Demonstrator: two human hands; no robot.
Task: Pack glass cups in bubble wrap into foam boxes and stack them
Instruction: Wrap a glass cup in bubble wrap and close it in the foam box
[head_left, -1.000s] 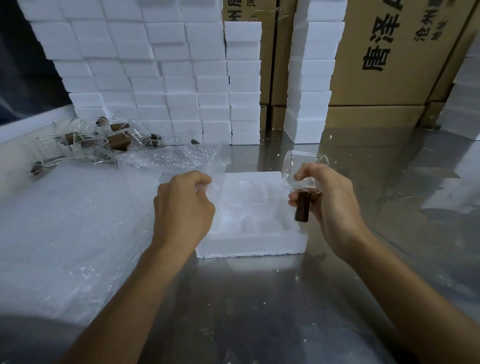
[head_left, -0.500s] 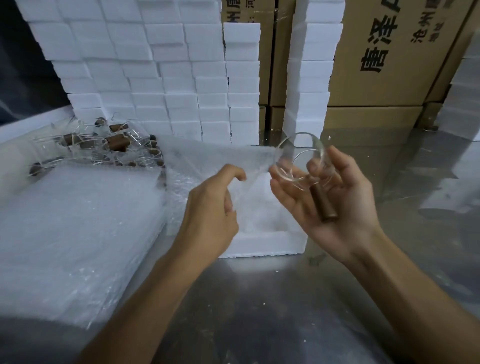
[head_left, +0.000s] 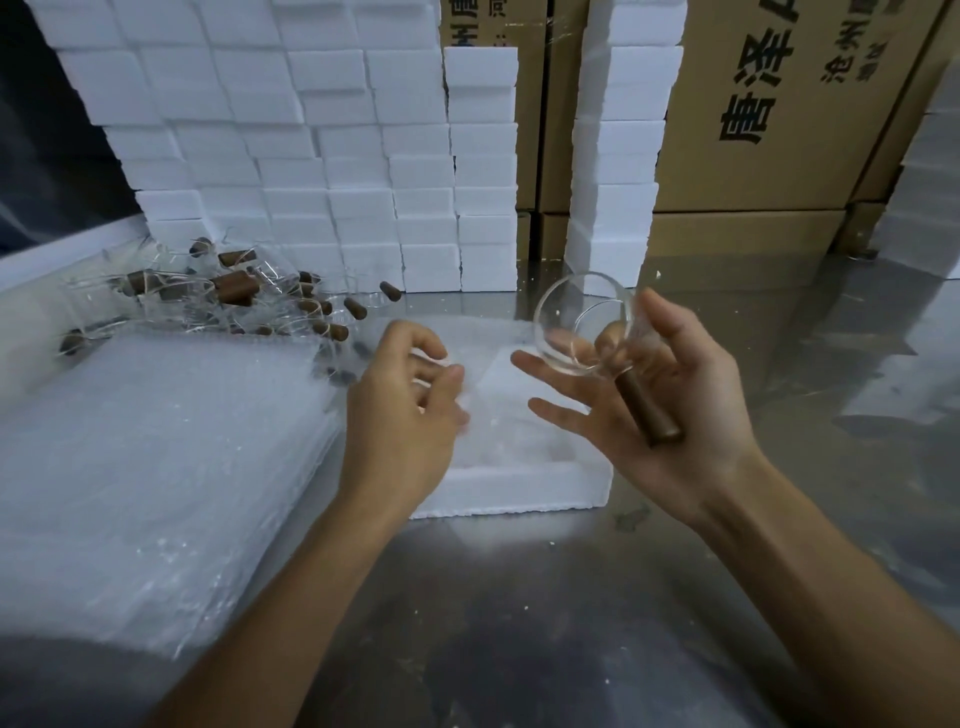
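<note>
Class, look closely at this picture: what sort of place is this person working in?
Probably a packing warehouse: stacked foam boxes, large printed cartons and a heap of glass cups waiting on the table.
</note>
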